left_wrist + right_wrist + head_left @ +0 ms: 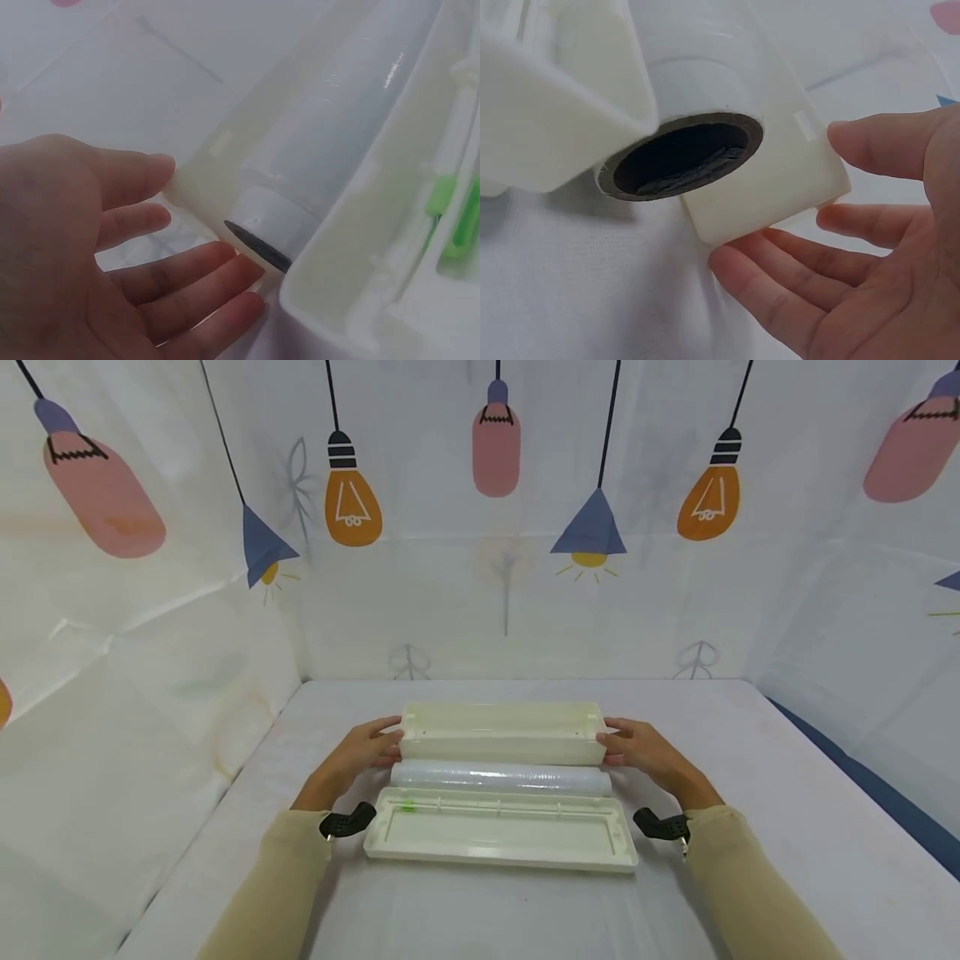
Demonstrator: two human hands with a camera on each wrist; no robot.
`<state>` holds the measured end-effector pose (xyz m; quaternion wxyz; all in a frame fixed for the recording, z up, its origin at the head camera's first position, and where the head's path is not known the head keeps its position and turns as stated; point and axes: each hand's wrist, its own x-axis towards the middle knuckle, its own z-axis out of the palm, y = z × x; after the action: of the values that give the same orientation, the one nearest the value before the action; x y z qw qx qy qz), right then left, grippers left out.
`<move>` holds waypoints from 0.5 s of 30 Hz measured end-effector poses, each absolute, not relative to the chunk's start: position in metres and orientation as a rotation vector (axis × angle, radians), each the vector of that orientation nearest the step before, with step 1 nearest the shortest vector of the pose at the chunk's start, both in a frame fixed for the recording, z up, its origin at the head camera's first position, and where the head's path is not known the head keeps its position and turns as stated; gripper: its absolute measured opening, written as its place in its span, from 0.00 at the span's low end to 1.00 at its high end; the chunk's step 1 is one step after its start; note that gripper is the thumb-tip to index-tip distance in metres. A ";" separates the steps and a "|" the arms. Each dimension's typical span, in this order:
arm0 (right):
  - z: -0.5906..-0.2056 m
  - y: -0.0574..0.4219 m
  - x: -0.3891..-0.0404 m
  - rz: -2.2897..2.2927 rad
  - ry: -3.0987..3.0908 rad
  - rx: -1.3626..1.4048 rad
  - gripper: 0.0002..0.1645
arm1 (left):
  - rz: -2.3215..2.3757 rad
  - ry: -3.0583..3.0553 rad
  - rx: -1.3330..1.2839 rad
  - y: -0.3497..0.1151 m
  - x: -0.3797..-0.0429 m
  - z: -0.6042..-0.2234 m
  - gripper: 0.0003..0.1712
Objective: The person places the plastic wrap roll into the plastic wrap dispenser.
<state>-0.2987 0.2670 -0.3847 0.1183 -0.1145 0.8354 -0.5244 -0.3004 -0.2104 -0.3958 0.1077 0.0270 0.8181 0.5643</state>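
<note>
A long cream cling film dispenser box has its hollow side facing me. My left hand holds its left end by the fingertips, and my right hand grips the right end the same way, fingers lightly bent and spread. In front of the box lies a clear roll of cling film; its dark hollow core shows in the right wrist view. Nearest me is the cream lid, inner side up, with a small green slider near its left end. Neither hand touches roll or lid.
White cloth covers the table. A pale printed curtain rises behind the table and along both sides. Black bands circle both wrists, close to the lid's ends.
</note>
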 end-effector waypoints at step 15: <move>-0.383 0.273 -0.280 -1.562 2.478 -0.270 0.36 | 1.570 2.471 0.124 -0.209 -0.273 -0.394 0.39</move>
<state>-0.2800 0.2728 -0.3826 0.0997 -0.0913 0.8383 -0.5282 -0.2731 -0.2085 -0.3943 0.1057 0.0420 0.8386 0.5328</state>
